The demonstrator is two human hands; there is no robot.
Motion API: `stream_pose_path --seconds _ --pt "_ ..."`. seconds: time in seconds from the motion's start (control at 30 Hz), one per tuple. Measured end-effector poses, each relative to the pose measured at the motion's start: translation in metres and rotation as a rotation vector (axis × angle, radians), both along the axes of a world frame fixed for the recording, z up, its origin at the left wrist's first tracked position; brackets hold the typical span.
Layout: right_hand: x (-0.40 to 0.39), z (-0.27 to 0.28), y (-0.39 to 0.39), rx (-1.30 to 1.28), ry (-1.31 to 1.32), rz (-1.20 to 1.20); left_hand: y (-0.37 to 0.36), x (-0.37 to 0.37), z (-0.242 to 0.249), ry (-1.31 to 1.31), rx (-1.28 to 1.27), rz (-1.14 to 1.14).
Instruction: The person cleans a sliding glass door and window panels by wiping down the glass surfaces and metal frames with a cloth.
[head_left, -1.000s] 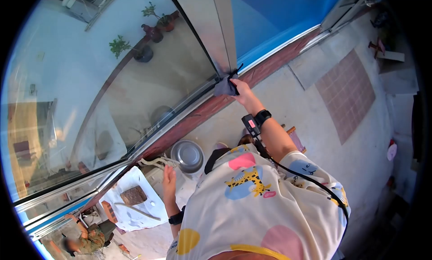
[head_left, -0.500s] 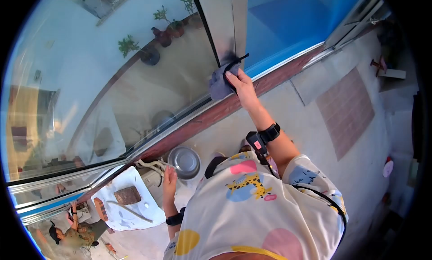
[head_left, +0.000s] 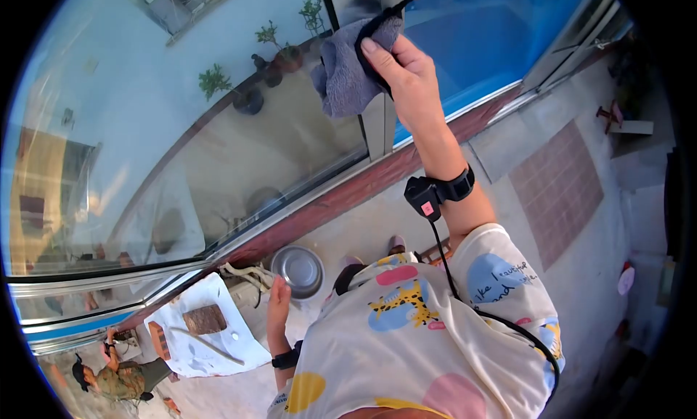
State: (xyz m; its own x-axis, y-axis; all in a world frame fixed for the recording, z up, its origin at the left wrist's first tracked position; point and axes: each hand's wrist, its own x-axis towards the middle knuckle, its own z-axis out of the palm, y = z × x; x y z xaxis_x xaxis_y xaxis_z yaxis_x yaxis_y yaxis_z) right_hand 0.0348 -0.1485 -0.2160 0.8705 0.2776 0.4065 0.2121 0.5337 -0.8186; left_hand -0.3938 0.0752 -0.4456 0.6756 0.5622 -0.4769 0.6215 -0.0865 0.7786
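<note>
My right hand [head_left: 415, 85] is closed on a grey cloth [head_left: 341, 67] with a black edge, the thumb pressed on its near side. The cloth hangs over the metal window post [head_left: 376, 132], between a large glass pane [head_left: 283, 121] and a blue pane [head_left: 472, 49]. Down by my left side, my left hand [head_left: 278, 310] holds nothing, its fingers stretched out. Just beyond its fingertips, a round metal basin [head_left: 318, 259] sits on the floor.
A white slab-like surface [head_left: 250, 350] with a brown block [head_left: 205, 319] stands at lower left, near pale hoses [head_left: 250, 277]. Another person [head_left: 122, 379] is past it. A reddish ledge [head_left: 319, 195] runs under the window. Potted plants [head_left: 248, 100] show through the glass.
My right hand has moved up the window post with the cloth, its arm stretching further out. My left hand has barely shifted.
</note>
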Motion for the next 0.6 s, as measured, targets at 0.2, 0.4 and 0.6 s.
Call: stream_pose_path --seconds 0.2,0.4,0.6 --pt "-0.024 -0.180 -0.002 -0.179 0.397 -0.059 -0.006 -0.029 -0.010 0.076 -0.041 0.088" --pt "-0.015 -0.085 -0.002 -0.117 0.132 -0.220 0.009 -0.022 -0.016 0.015 0.053 0.023" --pt "0.029 0.147 0.003 -0.153 -1.074 -1.137 0.016 0.003 -0.024 -0.131 0.107 -0.051"
